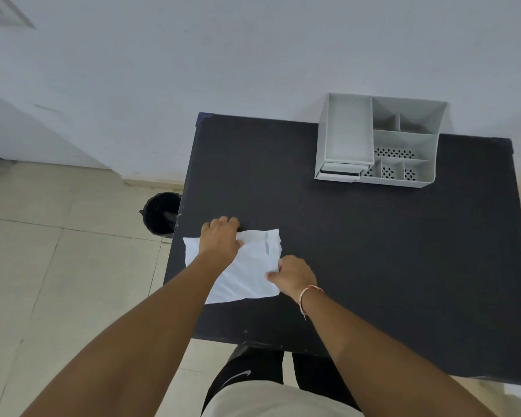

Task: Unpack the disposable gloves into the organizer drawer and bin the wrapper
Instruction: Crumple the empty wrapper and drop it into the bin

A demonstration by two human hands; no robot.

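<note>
A flat white glove packet point(250, 272) lies on the black table point(373, 251) near its left edge. My left hand point(220, 239) presses on the packet's upper left part, fingers curled over its top edge. My right hand point(295, 275) pinches the packet's right edge between thumb and fingers. The grey organizer point(379, 139) stands at the table's far right, with a small drawer point(339, 173) slightly pulled out at its lower left front. A black bin point(161, 213) stands on the floor just left of the table.
The organizer has a long tray on its left and several small compartments on its right. A white wall runs behind the table. Beige floor tiles point(57, 266) spread to the left. My legs show below the table's near edge.
</note>
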